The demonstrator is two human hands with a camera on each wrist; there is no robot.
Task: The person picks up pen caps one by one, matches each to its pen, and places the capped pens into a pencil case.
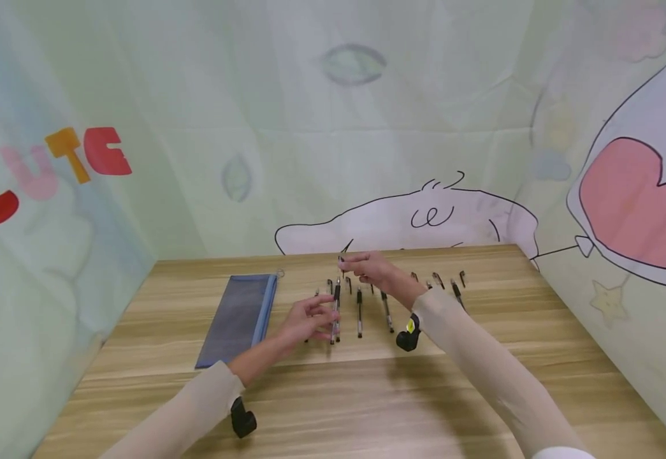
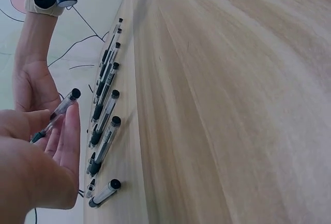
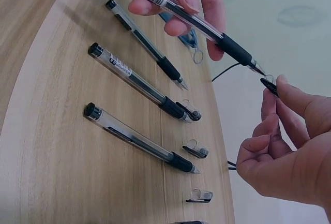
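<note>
My left hand holds a clear gel pen with a black grip and a barcode label, its bare tip pointing away from me. Between thumb and fingertips, my right hand pinches a pen cap with a black clip. The cap's mouth is right at the pen's tip in the right wrist view. Below the hands, uncapped pens lie side by side on the wooden table, and loose caps lie just beyond their tips.
A dark mesh pencil case with a blue zipper edge lies flat to the left of the pens. More pens and caps continue to the right. A printed cloth backdrop rises behind the table's far edge.
</note>
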